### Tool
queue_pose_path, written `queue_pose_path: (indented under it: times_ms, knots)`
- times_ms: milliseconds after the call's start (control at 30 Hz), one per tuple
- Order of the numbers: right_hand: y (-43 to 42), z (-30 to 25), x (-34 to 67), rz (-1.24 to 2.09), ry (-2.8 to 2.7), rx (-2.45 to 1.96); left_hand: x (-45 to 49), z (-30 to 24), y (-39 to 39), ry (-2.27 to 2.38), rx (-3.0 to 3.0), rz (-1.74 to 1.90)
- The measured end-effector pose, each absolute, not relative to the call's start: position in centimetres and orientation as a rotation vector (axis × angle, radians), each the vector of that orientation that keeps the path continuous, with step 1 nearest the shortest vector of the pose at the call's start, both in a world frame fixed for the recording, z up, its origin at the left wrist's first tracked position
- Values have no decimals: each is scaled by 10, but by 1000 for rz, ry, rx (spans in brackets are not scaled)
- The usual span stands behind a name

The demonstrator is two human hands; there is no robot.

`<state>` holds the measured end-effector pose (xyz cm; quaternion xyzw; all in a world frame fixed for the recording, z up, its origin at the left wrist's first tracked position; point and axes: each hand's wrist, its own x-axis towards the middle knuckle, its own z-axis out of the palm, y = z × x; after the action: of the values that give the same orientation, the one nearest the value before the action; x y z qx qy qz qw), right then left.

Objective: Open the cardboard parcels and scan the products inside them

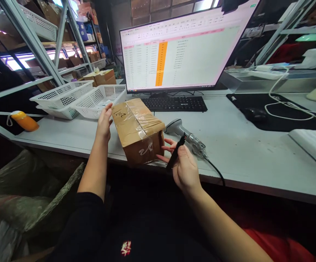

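A taped cardboard box (138,122) sits at the desk's front edge, turned at an angle, with dark handwritten marks on top and a pale mark on its front face. Against its left side rests my left hand (104,123), fingers bent around the far left corner; their contact is partly hidden. My right hand (184,165) is closed around a slim black tool (176,152) with a small reddish tip pointing up; its exact kind cannot be made out. The other fingers of that hand reach to the box's right side. Just behind lies a grey barcode scanner (184,133), partly wrapped in clear plastic.
Behind the box stand a black keyboard (178,104) and a monitor (196,54) showing a spreadsheet. White plastic baskets (100,100) and an orange bottle (25,120) are at left. To the right are a mouse (256,115) on a black mat and a white padded item (312,145).
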<state>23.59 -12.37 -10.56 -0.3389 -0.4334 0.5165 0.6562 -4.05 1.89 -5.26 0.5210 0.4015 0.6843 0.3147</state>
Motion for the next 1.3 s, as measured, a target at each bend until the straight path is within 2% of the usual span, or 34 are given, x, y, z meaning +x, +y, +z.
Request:
queue_pose_path:
  times_ms: [67, 133, 333, 467, 600, 800, 900, 1000, 1300]
  knots:
    - [-125, -101, 231, 1230, -990, -763, -45, -53, 38, 1055, 1278, 1714]
    - [-117, -95, 230, 1231, -1000, -776, -48, -56, 32, 1091, 1318, 1798]
    - [-42, -64, 233, 1184, -989, -798, -56, -65, -77, 1363, 2001, 2141]
    - [4, -49, 235, 1080, -1247, -809, -48, -50, -127, 1282, 2453, 1876]
    - [7, -24, 246, 637, -1491, -862, -43, -37, -136, 1432, 2694, 1612]
    - [-75, 21, 213, -368, -2136, -705, -36, -40, -143, 1480, 2688, 1699]
    - [-103, 29, 184, -682, -2359, -553, -32, -47, -154, 1514, 2660, 1758]
    - [-111, 34, 166, -806, -2430, -538, -29, -55, -164, 1531, 2640, 1818]
    - [-111, 41, 134, -842, -2541, -460, -28, -60, -168, 1515, 2561, 1891]
